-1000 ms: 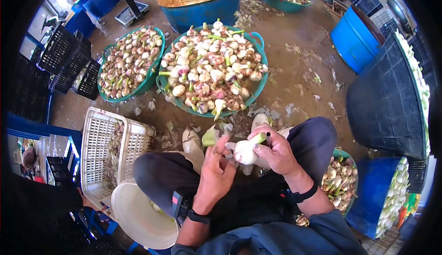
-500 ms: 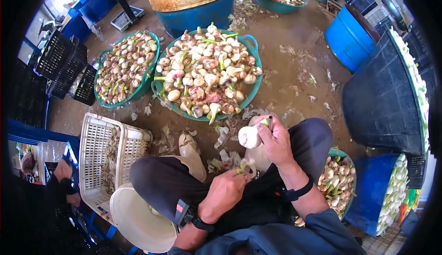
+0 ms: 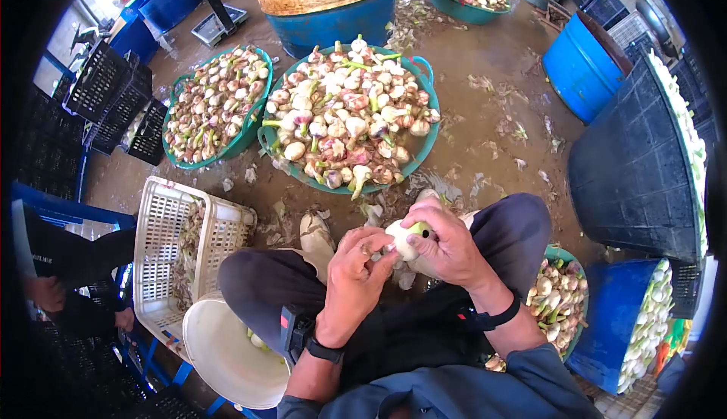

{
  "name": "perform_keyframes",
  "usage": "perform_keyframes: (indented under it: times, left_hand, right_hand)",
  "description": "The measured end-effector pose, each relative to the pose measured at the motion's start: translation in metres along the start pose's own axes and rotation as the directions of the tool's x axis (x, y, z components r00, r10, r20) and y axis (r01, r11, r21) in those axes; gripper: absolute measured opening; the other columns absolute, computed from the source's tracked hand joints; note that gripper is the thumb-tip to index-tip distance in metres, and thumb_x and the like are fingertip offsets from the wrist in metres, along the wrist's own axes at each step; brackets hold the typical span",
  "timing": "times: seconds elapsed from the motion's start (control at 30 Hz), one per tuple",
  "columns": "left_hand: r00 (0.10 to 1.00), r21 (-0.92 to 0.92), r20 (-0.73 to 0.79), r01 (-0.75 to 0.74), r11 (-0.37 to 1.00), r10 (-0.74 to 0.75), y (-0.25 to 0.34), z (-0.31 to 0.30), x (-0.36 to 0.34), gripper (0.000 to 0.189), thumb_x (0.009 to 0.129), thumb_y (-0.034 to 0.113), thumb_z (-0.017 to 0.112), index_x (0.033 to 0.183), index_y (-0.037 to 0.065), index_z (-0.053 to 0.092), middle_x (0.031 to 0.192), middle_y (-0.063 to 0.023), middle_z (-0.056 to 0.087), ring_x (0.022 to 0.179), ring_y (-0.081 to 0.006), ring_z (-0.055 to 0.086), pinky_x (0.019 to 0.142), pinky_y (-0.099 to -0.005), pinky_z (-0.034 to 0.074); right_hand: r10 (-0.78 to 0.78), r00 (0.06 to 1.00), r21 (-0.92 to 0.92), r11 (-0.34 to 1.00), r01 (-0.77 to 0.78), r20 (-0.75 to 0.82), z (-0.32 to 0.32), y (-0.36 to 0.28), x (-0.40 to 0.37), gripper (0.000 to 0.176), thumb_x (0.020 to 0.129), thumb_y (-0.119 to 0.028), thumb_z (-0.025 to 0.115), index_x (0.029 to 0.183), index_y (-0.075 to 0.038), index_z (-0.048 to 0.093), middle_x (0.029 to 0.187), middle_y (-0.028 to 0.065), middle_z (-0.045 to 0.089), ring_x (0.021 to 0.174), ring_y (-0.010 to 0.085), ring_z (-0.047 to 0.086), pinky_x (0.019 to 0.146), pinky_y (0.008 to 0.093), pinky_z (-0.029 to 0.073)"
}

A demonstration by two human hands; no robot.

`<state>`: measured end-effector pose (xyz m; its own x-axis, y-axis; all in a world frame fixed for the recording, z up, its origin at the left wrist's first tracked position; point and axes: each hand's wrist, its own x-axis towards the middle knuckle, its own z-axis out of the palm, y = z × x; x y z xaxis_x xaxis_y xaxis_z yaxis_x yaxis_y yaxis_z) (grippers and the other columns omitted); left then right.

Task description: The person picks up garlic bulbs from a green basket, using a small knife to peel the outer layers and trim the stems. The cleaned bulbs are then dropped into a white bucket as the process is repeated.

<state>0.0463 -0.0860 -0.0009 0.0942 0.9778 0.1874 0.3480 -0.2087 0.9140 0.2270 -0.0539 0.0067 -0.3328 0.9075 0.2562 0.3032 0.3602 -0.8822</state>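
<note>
My right hand (image 3: 448, 246) grips a pale garlic bulb (image 3: 401, 242) between my knees, with its green stem end toward the palm. A small dark round end of something (image 3: 425, 233) shows by the right thumb; what it belongs to is hidden. My left hand (image 3: 359, 266) is closed, thumb and fingertips pinching at the bulb's left side. In front of my feet stands a wide green tub (image 3: 425, 150) heaped with unpeeled garlic bulbs (image 3: 344, 116).
A second green tub of garlic (image 3: 216, 109), a white slatted crate (image 3: 168, 256) and a white bucket (image 3: 227, 366) stand left. Garlic fills containers at right, including a black tub (image 3: 632, 169) and a blue barrel (image 3: 606, 320). Peelings litter the wet floor. Another person's hand (image 3: 47, 295) shows far left.
My left hand has come up from lower down, where it held a strip of peel, to the garlic bulb. My right hand has lowered and turned the bulb slightly.
</note>
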Motion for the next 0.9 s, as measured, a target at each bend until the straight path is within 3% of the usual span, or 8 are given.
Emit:
perform_keyframes:
  times: [0.07,0.27,0.43,0.53,0.67,0.77,0.83,0.9]
  left_hand:
    - [0.999,-0.035,0.016,0.028,0.999,-0.028,-0.002,0.001,0.001,0.021,0.075,-0.003,0.070,0.093,0.004,0.064,0.097,-0.0074,0.060,0.073,-0.0121,0.057,0.060,-0.0235,0.047]
    - [0.997,-0.107,0.008,0.078,0.991,-0.077,-0.008,0.002,0.000,0.017,0.074,-0.004,0.071,0.089,0.003,0.064,0.094,-0.0066,0.059,0.074,-0.0118,0.058,0.061,-0.0232,0.047]
    - [0.990,-0.138,0.004,0.144,0.980,-0.144,-0.006,0.000,-0.001,0.012,0.074,-0.004,0.070,0.084,0.002,0.065,0.092,-0.0066,0.059,0.075,-0.0122,0.058,0.065,-0.0240,0.047]
    - [1.000,-0.070,0.026,0.013,0.997,-0.011,-0.016,-0.002,-0.001,0.011,0.074,-0.004,0.070,0.081,0.001,0.065,0.087,-0.0076,0.060,0.077,-0.0145,0.059,0.067,-0.0262,0.048]
    - [0.995,-0.109,0.079,0.069,0.992,-0.061,-0.013,-0.004,-0.002,0.011,0.072,-0.003,0.070,0.079,0.002,0.064,0.085,-0.0085,0.061,0.079,-0.0204,0.060,0.071,-0.0302,0.048]
    - [0.957,-0.051,0.252,-0.132,0.990,0.141,-0.023,-0.002,-0.006,0.009,0.071,-0.002,0.068,0.076,0.001,0.062,0.085,-0.0090,0.061,0.080,-0.0251,0.061,0.071,-0.0329,0.049]
    - [0.865,-0.064,0.380,-0.328,0.943,0.327,-0.033,0.009,-0.015,0.007,0.072,-0.001,0.066,0.075,0.001,0.060,0.084,-0.0089,0.061,0.079,-0.0276,0.060,0.070,-0.0351,0.049]
    - [0.839,0.094,0.498,-0.304,0.948,0.220,-0.041,0.021,-0.029,0.006,0.078,0.005,0.061,0.077,0.000,0.058,0.078,-0.0106,0.057,0.078,-0.0301,0.059,0.069,-0.0386,0.049]
  right_hand:
    - [-0.007,1.000,0.002,1.000,0.007,0.024,0.001,0.000,0.000,0.022,0.085,-0.016,0.064,0.101,-0.003,0.056,0.095,0.0128,0.055,0.090,0.0308,0.056,0.077,0.0347,0.044]
    - [0.112,0.993,0.046,0.992,-0.114,0.043,0.002,-0.003,-0.002,0.020,0.086,-0.015,0.063,0.101,-0.003,0.056,0.095,0.0118,0.054,0.086,0.0284,0.055,0.075,0.0337,0.045]
    - [0.022,0.998,-0.022,1.000,-0.021,0.058,0.004,0.002,0.001,0.020,0.086,-0.015,0.063,0.102,-0.004,0.056,0.096,0.0100,0.053,0.082,0.0235,0.055,0.071,0.0307,0.045]
    - [0.065,0.995,0.009,0.998,-0.066,0.074,0.005,0.001,0.000,0.019,0.087,-0.015,0.063,0.102,-0.004,0.057,0.095,0.0091,0.053,0.077,0.0206,0.054,0.069,0.0300,0.045]
    - [0.071,0.995,-0.022,0.997,-0.070,0.063,0.006,-0.002,0.002,0.016,0.088,-0.014,0.062,0.099,-0.004,0.057,0.090,0.0064,0.054,0.072,0.0158,0.052,0.066,0.0281,0.043]
    - [0.305,0.932,0.099,0.952,-0.291,-0.194,0.013,0.003,0.002,0.015,0.088,-0.014,0.063,0.097,-0.003,0.057,0.079,0.0017,0.055,0.066,0.0117,0.050,0.062,0.0255,0.042]
    - [0.531,0.823,0.458,0.794,-0.399,-0.203,0.011,0.012,0.007,0.016,0.089,-0.019,0.063,0.090,-0.005,0.055,0.064,-0.0020,0.052,0.050,0.0067,0.045,0.046,0.0223,0.037]
    - [0.620,0.760,0.674,0.647,-0.357,-0.192,0.011,0.003,0.015,0.019,0.090,-0.022,0.063,0.088,-0.006,0.054,0.059,-0.0024,0.050,0.042,0.0053,0.041,0.038,0.0218,0.033]
